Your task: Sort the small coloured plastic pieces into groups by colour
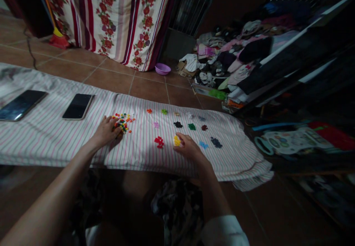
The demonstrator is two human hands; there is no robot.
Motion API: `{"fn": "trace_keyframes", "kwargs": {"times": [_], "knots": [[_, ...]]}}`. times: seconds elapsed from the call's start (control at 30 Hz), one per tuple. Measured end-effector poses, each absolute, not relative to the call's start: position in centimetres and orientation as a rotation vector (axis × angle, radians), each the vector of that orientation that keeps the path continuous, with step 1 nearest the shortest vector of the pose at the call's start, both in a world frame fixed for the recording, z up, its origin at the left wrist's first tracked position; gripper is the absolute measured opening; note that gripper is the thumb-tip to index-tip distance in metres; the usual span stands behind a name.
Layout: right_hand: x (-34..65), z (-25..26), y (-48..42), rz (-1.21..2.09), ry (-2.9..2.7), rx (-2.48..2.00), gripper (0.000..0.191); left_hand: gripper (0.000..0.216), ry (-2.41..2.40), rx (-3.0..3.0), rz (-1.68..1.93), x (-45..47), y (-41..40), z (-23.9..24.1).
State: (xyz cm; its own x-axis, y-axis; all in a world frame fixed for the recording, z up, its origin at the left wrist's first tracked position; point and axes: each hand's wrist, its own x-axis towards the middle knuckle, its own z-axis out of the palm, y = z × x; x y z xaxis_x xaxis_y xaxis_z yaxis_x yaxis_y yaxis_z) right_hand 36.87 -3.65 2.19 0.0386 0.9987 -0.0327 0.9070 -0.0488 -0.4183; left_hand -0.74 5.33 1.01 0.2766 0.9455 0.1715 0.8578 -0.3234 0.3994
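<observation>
left hand (107, 130) fingers curled on mixed pile (122, 122), at its left edge | right hand (188, 148) pinching at yellow pile (176, 140) (grip unclear) | piles well apart on striped cloth (55, 138) | each hand nearest its own

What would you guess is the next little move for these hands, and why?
Probably the right hand lets go at the yellow pile and the left hand picks another piece from the mixed pile. The cloth already holds separate small piles by colour, such as red and green.
</observation>
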Motion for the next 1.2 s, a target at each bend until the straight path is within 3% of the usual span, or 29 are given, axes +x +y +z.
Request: {"fn": "trace_keyframes", "kwargs": {"times": [0.13, 0.43, 0.87, 1.03, 1.2], "knots": [[36.6, 1.7, -3.9, 0.423, -1.962, -2.027, 0.067, 0.049, 1.691, 2.301, 0.551, -0.8, 5.3, 0.9], [36.4, 1.7, -2.8, 0.41, -1.936, -1.996, 0.041, 0.045, 1.66, 2.297, 0.598, -1.0, 5.2, 1.2], [36.6, 1.3, -2.6, 0.385, -1.973, -1.933, 0.044, 0.042, 1.606, 2.311, 0.628, -1.1, 5.1, 1.5], [35.1, 2.3, -2.6, 0.251, -1.946, -1.803, 0.032, 0.043, 1.624, 2.29, 0.627, -1.0, 5.0, 1.6], [31.3, 2.9, -3.2, 0.398, -2.031, -1.663, 0.036, 0.042, 1.663, 2.265, 0.634, -0.9, 4.8, 1.8]]}}
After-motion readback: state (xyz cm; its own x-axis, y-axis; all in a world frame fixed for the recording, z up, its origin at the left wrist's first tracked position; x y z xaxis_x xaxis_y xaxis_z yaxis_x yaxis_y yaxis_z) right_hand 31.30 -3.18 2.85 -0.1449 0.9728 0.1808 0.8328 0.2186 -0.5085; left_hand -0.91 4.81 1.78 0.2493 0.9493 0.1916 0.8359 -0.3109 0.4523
